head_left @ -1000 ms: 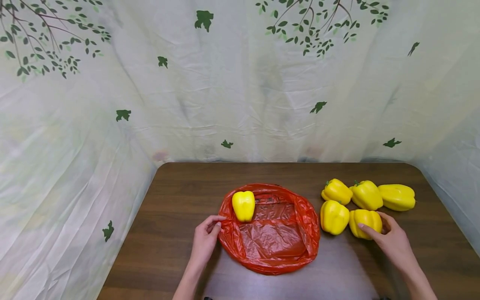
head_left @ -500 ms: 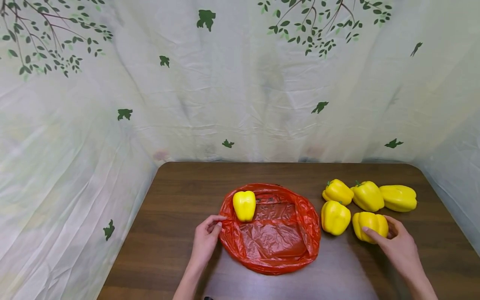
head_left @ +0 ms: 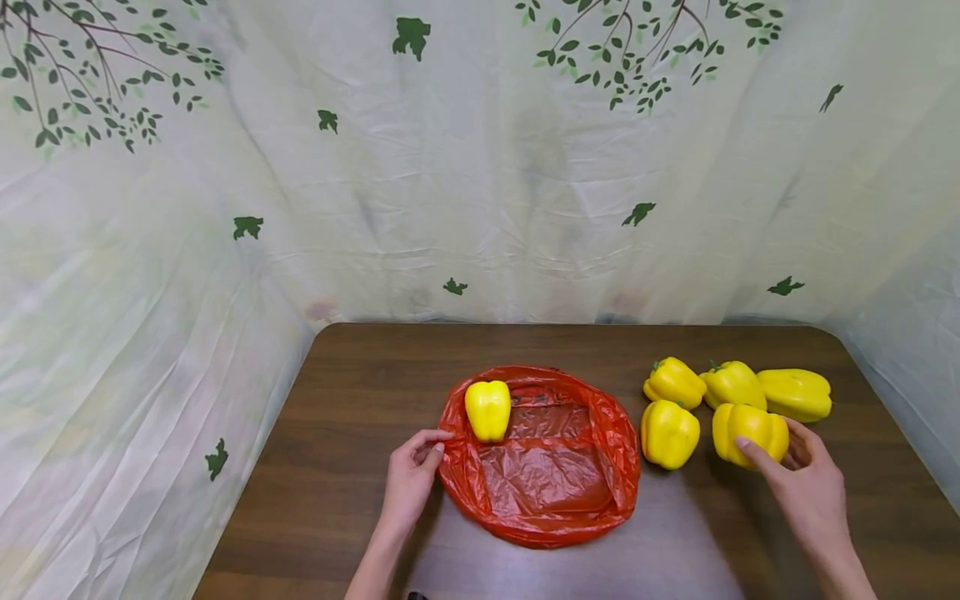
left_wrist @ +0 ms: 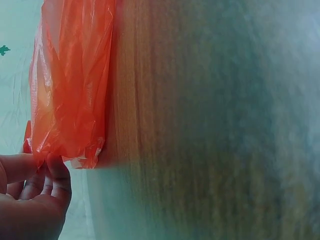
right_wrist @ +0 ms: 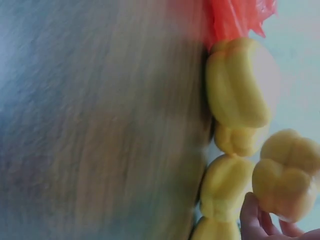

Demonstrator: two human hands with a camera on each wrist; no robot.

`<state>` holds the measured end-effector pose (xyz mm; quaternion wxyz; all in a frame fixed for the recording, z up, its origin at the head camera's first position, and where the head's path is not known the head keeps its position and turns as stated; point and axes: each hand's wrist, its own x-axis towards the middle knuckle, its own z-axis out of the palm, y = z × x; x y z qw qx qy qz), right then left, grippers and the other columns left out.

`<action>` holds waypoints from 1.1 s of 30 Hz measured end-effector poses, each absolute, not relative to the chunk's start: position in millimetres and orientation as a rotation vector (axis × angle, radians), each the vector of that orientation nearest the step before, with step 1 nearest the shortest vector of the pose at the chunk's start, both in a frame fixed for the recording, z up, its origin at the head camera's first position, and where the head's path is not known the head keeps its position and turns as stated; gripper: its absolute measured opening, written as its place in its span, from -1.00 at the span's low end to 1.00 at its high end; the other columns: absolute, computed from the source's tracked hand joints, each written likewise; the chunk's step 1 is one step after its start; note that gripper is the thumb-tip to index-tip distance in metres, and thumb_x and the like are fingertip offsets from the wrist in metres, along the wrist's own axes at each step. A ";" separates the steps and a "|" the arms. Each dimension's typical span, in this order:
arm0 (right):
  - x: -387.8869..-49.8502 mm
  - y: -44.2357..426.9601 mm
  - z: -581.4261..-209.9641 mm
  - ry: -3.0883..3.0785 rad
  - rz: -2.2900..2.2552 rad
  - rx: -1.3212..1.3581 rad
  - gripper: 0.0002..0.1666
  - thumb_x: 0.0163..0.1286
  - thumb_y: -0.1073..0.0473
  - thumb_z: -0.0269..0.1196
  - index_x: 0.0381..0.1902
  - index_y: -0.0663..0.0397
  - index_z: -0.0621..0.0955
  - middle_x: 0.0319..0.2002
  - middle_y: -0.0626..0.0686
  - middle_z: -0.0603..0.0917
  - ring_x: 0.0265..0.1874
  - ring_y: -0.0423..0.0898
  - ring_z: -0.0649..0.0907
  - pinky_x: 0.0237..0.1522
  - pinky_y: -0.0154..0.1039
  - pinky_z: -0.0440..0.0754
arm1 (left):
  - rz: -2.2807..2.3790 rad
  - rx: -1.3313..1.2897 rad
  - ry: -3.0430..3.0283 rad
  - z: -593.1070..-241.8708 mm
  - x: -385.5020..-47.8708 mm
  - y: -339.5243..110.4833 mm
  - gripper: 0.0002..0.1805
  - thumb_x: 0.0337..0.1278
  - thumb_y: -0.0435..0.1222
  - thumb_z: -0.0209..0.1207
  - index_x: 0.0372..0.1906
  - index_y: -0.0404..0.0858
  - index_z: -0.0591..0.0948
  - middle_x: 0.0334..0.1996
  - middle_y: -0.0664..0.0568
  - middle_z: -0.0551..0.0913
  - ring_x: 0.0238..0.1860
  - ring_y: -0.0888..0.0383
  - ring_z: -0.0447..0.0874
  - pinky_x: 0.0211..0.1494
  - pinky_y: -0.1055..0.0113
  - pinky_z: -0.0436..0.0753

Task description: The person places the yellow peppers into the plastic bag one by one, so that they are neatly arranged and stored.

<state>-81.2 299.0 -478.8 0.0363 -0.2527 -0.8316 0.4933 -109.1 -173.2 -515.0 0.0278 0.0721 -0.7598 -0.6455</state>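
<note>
My left hand (head_left: 410, 479) pinches the left rim of a red plastic bag (head_left: 555, 487) that lies with its mouth spread wide. In the left wrist view, thumb and fingers nip the edge of the same bag (left_wrist: 75, 90). One yellow bell pepper (head_left: 487, 412) sits inside the bag at its left. My right hand (head_left: 806, 483) grips another yellow bell pepper (head_left: 750, 435), which the right wrist view shows raised off the table (right_wrist: 287, 175). Close by on the table are several more yellow peppers (head_left: 670, 435).
The brown wooden table (head_left: 360, 375) runs back to a pale cloth backdrop (head_left: 480, 183) printed with leaves. Behind the held pepper stands a row of peppers (head_left: 673, 383), the rightmost pepper (head_left: 795, 395) lying on its side. A small dark object (head_left: 417, 596) shows at the bottom edge.
My right hand has drawn its pepper to the right, away from the neighbouring one, and then lifted it off the table. My left hand stays at the bag's rim.
</note>
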 end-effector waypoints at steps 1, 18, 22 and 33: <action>-81.7 297.7 -477.7 -2.537 1.519 -0.774 0.12 0.27 -0.26 0.31 0.54 0.14 0.07 0.39 0.36 0.28 0.21 0.25 0.37 -0.37 -0.66 0.37 | -1.996 0.220 -2.342 -515.2 -109.4 -173.5 -0.77 0.28 -0.56 0.10 -0.12 -0.33 0.71 -0.14 -0.18 0.65 -0.31 0.07 0.61 -0.27 0.39 0.63; -90.0 271.2 -464.6 -2.567 1.583 -0.547 0.03 0.33 -0.19 0.29 0.53 0.17 0.10 0.40 0.35 0.28 0.28 0.26 0.35 0.14 -0.48 0.40 | -1.985 0.248 -2.326 -514.1 -109.5 -173.6 -0.80 0.25 -0.57 0.12 -0.21 -0.33 0.72 -0.23 -0.17 0.66 -0.37 0.10 0.60 -0.32 0.39 0.60; -91.4 266.1 -462.3 -2.594 1.589 -0.521 0.03 0.33 -0.20 0.28 0.52 0.17 0.11 0.39 0.36 0.28 0.31 0.28 0.33 0.31 0.01 0.34 | -1.993 0.245 -2.311 -515.0 -110.2 -173.4 -0.80 0.25 -0.58 0.11 -0.23 -0.34 0.72 -0.24 -0.17 0.66 -0.37 0.10 0.60 -0.32 0.40 0.60; -94.8 248.6 -459.8 -2.594 1.621 -0.377 -0.02 0.32 -0.17 0.31 0.48 0.20 0.19 0.34 0.33 0.36 0.27 0.22 0.36 -0.19 -0.69 0.35 | -1.993 0.239 -2.305 -515.9 -110.0 -172.8 -0.80 0.24 -0.59 0.10 -0.25 -0.35 0.71 -0.26 -0.16 0.67 -0.38 0.10 0.59 -0.32 0.39 0.60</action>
